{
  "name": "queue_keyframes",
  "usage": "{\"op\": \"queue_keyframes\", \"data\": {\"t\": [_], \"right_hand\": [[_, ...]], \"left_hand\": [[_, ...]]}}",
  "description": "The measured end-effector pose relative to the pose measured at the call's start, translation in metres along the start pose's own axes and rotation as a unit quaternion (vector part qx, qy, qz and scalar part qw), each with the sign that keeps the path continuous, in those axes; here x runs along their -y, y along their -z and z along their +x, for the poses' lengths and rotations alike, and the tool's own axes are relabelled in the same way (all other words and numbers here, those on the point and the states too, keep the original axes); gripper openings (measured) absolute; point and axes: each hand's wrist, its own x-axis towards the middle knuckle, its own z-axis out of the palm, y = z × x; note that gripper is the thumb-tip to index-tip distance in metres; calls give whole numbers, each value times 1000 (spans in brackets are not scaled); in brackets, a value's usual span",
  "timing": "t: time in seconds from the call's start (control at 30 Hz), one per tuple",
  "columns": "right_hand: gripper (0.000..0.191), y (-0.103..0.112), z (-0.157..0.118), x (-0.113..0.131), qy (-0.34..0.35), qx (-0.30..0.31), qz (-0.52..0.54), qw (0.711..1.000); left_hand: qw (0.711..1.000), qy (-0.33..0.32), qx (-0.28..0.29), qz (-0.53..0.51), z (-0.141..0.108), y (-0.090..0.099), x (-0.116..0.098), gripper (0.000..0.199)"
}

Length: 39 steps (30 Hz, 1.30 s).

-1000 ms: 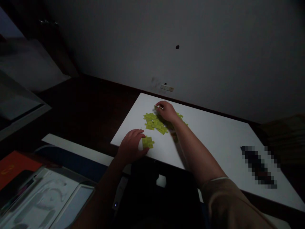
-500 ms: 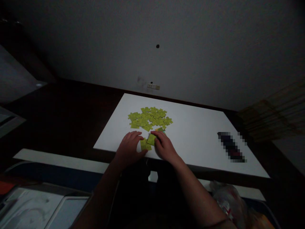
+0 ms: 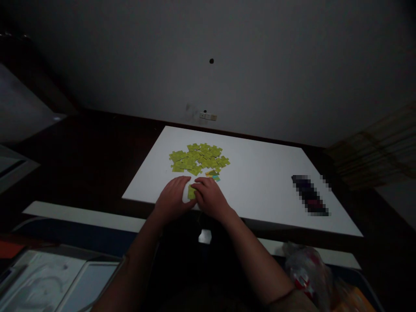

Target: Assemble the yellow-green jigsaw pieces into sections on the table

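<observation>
Fingers (image 3: 199, 183) of the right hand (image 3: 212, 197) are bent over a piece (image 3: 191, 192) by the near edge of the table (image 3: 256, 186); whether it is gripped cannot be told. Left of it, the left hand (image 3: 172, 197) is curved, unclosed. Beyond, more pieces (image 3: 199, 158) are heaped.

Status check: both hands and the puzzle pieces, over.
Left hand curved open beside near green piece. Right hand at same piece, partly hiding it, grip unclear. Green pile beyond both hands.
</observation>
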Motion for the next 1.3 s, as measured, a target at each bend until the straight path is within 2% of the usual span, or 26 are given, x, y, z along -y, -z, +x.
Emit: {"op": "queue_keyframes", "data": {"t": [0.07,0.17,0.3,0.4,0.57,0.7,0.93,1.07,1.13,1.2,1.3], "right_hand": [[34,3,1,2,-10,-15,-31,999],[39,13,-1,1,-62,-29,-83,994],[44,30,-10,-6,-98,10,-130,987],[44,37,-17,-14,-103,9,-115,988],[37,41,-24,-26,-103,-42,-61,992],[39,40,-23,-33,-102,-103,-37,989],[48,29,-25,-48,-122,-227,-12,966],[46,31,-32,-48,-151,-275,14,949],[46,38,-30,-50,-163,-262,18,951],[45,49,-18,-58,-157,-215,2,964],[42,69,25,-79,-117,-118,-50,985]], "left_hand": [[1000,-7,11,0,0,4,-3,53],[1000,-13,19,-5,0,11,-7,45],[1000,-6,19,-2,0,15,-9,41],[1000,-7,20,5,1,15,-8,45],[1000,-3,25,8,3,9,-2,50],[1000,7,21,0,4,3,4,53],[1000,7,-2,9,3,-3,9,53],[1000,13,-10,16,4,-1,6,51],[1000,13,-10,16,5,-1,4,51],[1000,8,-12,13,5,-1,3,49],[1000,-3,-15,11,6,-1,3,46]]}}
